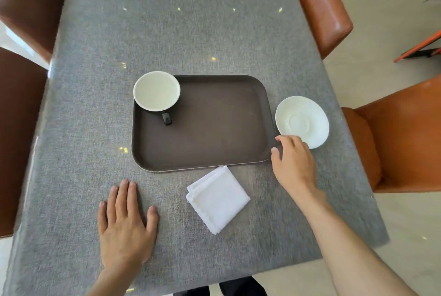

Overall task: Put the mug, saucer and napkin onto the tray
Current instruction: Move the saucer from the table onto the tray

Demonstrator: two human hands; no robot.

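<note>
right hand (292,164) open at saucer (303,121), left hand (125,221) flat on grey table (191,33).

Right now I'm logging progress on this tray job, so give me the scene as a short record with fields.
tray: brown, on the grey table
mug: on the tray, far left corner, handle toward the person
saucer: on the table, right of the tray
napkin: folded, on the table, near side of the tray
left hand: flat on the table, holding nothing
right hand: fingers at the saucer's near edge, grip not clear
done: mug
left: saucer, napkin
</note>
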